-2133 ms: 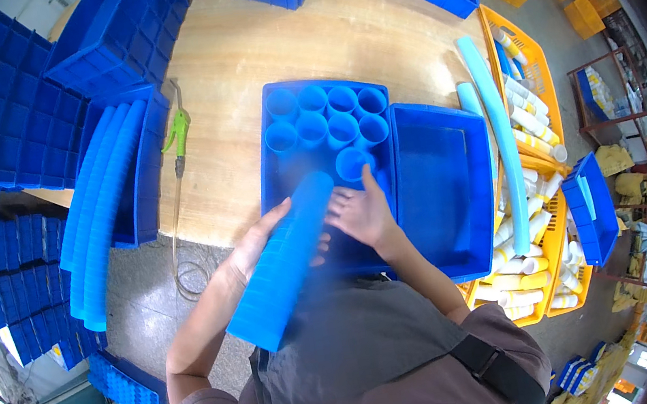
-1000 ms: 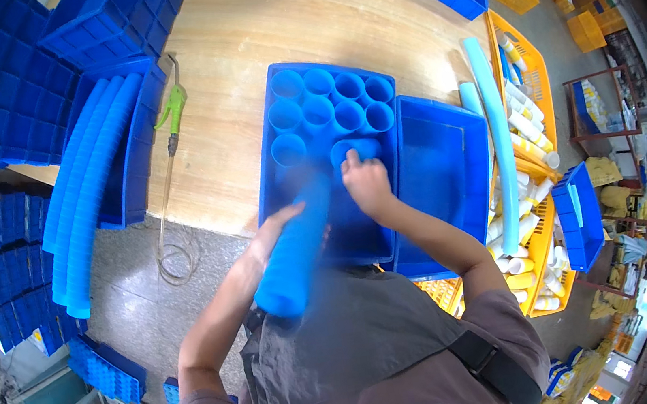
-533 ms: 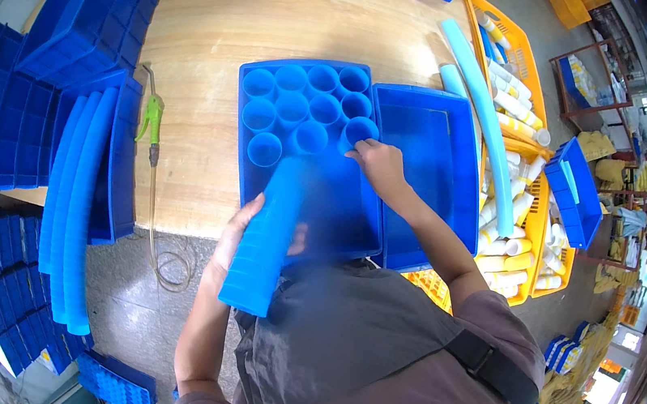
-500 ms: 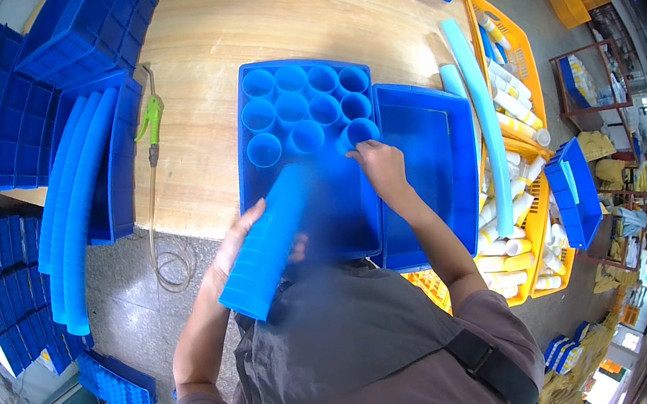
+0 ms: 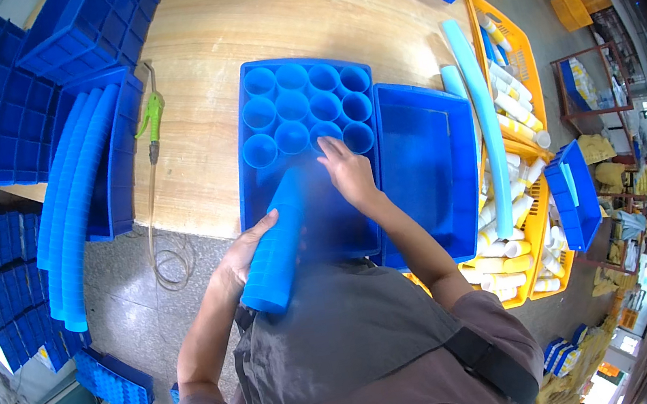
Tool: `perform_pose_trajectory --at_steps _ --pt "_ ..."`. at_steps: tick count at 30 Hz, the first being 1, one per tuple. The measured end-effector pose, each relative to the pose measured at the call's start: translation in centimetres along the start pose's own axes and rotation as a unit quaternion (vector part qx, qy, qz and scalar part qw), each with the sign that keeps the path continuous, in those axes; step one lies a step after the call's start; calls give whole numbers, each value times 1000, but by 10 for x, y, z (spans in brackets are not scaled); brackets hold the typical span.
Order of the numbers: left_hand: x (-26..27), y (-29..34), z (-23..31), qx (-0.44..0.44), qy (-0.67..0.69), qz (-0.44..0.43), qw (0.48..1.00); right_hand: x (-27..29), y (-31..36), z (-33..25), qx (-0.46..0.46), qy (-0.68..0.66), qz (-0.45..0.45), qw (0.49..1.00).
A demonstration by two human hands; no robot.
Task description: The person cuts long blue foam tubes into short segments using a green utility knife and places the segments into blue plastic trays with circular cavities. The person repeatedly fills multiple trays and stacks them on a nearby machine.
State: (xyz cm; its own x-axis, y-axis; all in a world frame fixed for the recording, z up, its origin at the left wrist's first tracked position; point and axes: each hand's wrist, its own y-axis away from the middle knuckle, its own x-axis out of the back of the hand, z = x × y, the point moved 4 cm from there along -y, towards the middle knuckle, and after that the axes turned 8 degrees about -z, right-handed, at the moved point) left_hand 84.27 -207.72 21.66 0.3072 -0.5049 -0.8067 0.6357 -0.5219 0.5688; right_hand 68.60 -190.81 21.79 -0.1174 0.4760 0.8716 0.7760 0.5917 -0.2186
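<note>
My left hand (image 5: 244, 249) is wrapped around a long stack of nested blue plastic cups (image 5: 274, 257), tilted over the near left edge of a blue crate (image 5: 248, 200); the stack's upper end is blurred. Inside the crate, blue cups (image 5: 293, 106) stand mouth up in three rows. My right hand (image 5: 348, 172) is at the nearest row, its extended fingertips at the near rim of a cup (image 5: 324, 131). Those fingers look slightly apart, and they hide part of that cup.
Another blue crate (image 5: 425, 164) adjoins on the right. Beyond it lie long light-blue cup stacks (image 5: 479, 116) and yellow baskets (image 5: 520, 53) of white and yellow cups. At left are a green air gun (image 5: 153, 118) with a hose and more cup stacks (image 5: 86, 200) in a crate.
The nearest row has gained a cup between its middle and right ones, and the middle cup sits further left. My right hand has shifted left from the right-end cup. The held stack tilts more upright.
</note>
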Motion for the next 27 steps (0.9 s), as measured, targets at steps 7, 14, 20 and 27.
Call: perform_pose_trajectory --at_steps 7,14,20,27 --pt "-11 19 -3 99 -52 38 993 -37 87 -27 -339 -683 -155 629" --pt "-29 25 -2 65 -54 -56 995 -18 67 -2 -255 -417 -75 869" --pt "-26 29 -6 91 -64 -37 993 -22 78 -73 -335 -819 -204 419" --pt "-14 45 -12 30 -49 4 998 -33 63 -64 -405 -851 -139 304"
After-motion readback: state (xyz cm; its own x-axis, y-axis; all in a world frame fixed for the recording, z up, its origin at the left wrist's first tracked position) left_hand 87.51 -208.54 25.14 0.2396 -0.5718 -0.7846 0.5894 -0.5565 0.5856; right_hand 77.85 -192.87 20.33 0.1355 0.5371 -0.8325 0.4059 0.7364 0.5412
